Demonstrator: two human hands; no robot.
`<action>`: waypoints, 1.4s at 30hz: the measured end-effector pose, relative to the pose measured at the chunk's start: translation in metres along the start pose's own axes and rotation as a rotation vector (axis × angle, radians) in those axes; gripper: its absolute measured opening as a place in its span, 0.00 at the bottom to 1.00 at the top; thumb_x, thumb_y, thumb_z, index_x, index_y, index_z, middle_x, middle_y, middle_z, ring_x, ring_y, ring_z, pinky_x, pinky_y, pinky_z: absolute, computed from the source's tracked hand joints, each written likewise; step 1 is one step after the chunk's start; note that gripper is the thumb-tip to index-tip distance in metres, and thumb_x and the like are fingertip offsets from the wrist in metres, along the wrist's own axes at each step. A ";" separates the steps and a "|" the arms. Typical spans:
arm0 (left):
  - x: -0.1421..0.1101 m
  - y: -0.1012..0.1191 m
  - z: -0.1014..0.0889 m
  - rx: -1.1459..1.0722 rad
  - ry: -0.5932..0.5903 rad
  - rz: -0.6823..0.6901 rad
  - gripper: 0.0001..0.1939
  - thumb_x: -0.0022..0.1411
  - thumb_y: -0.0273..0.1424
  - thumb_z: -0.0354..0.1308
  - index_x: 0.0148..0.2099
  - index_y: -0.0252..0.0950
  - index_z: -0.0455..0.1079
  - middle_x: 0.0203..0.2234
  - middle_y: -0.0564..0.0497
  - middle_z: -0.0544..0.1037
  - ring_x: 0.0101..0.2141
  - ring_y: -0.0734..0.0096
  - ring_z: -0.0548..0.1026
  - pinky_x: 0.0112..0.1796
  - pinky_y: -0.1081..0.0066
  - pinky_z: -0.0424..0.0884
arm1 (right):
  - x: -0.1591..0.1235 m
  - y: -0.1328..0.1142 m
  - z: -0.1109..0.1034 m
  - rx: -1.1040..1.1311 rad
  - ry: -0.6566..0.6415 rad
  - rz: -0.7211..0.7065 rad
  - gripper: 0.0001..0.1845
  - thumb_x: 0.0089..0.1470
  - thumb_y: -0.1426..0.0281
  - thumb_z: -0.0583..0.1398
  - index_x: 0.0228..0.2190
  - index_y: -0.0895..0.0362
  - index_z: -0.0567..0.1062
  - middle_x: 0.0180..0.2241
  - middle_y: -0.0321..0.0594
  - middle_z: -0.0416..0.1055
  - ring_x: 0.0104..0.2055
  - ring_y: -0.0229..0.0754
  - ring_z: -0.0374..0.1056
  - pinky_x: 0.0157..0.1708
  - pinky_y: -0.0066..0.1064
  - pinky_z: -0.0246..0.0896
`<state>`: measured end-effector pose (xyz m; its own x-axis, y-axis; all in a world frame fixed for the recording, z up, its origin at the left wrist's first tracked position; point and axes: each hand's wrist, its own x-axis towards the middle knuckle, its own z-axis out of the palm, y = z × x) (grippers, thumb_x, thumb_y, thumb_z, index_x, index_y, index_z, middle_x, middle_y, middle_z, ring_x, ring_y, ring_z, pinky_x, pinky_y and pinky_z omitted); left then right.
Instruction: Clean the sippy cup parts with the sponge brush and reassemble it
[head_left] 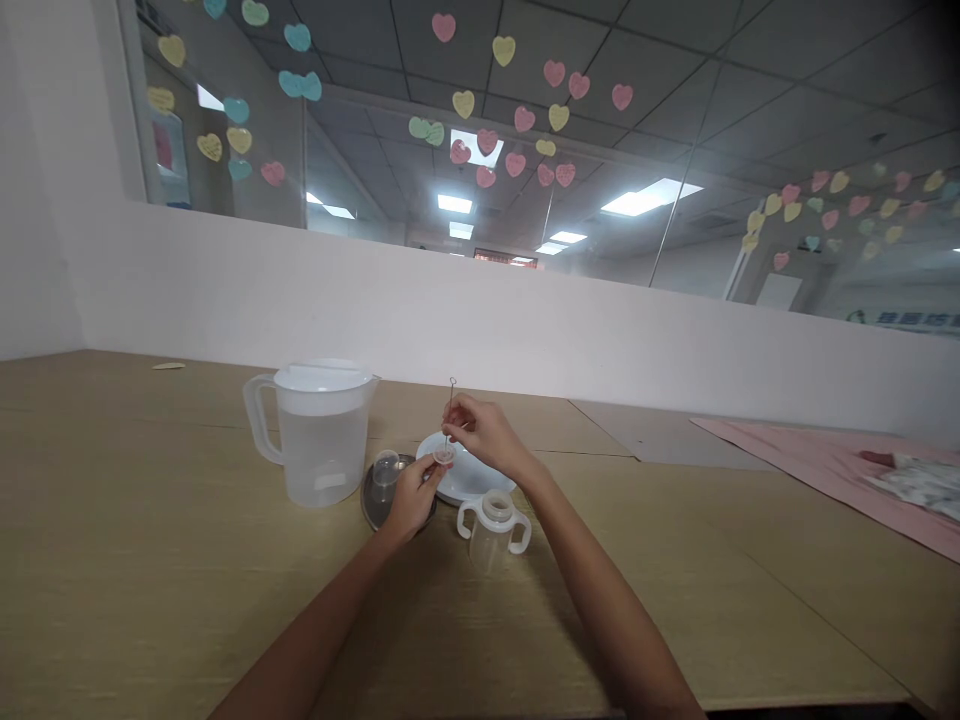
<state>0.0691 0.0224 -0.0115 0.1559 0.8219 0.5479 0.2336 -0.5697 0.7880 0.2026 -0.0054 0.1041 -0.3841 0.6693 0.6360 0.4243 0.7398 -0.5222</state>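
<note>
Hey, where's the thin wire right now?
Near the middle of the head view, the thin wire is upright in the right hand, its lower end at the round piece in the left hand.

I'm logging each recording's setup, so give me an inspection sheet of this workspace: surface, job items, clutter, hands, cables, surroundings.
Surface: tan wood-look tabletop, seams visible.
Job items: thin loop-ended metal tool; small, pale, round part.
Clutter: upright clear bottle with two white handles; round white dish; round dark metal tray; translucent white-lidded plastic pitcher; pink cloth.
Hands: left hand holds the part; right hand holds the tool upright over it.
Cables: nothing seen.
Surroundings: white wall, glass above bearing coloured heart-shaped notes.
</note>
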 end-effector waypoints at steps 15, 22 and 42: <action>0.003 0.000 0.001 0.040 0.017 0.036 0.17 0.57 0.38 0.50 0.40 0.33 0.73 0.34 0.49 0.78 0.35 0.67 0.72 0.37 0.71 0.66 | -0.002 0.004 -0.004 -0.105 -0.092 0.040 0.03 0.42 0.76 0.60 0.22 0.59 0.69 0.22 0.33 0.68 0.26 0.32 0.64 0.28 0.23 0.57; 0.004 -0.001 0.003 0.015 0.046 0.047 0.16 0.56 0.37 0.50 0.40 0.33 0.74 0.37 0.48 0.77 0.38 0.64 0.72 0.40 0.69 0.65 | -0.002 0.011 0.006 -0.308 -0.182 0.113 0.03 0.39 0.77 0.62 0.21 0.58 0.71 0.21 0.32 0.70 0.25 0.32 0.63 0.26 0.22 0.51; 0.006 0.017 0.000 -0.394 0.015 -0.116 0.17 0.49 0.39 0.58 0.37 0.31 0.75 0.32 0.47 0.78 0.37 0.63 0.71 0.40 0.68 0.64 | 0.001 0.008 0.016 -0.426 0.086 -0.031 0.17 0.56 0.70 0.51 0.21 0.60 0.73 0.22 0.39 0.71 0.25 0.33 0.62 0.26 0.23 0.48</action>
<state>0.0743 0.0176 0.0050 0.1358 0.8822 0.4509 -0.1375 -0.4339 0.8904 0.1926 0.0018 0.0915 -0.3400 0.6260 0.7018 0.7212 0.6525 -0.2326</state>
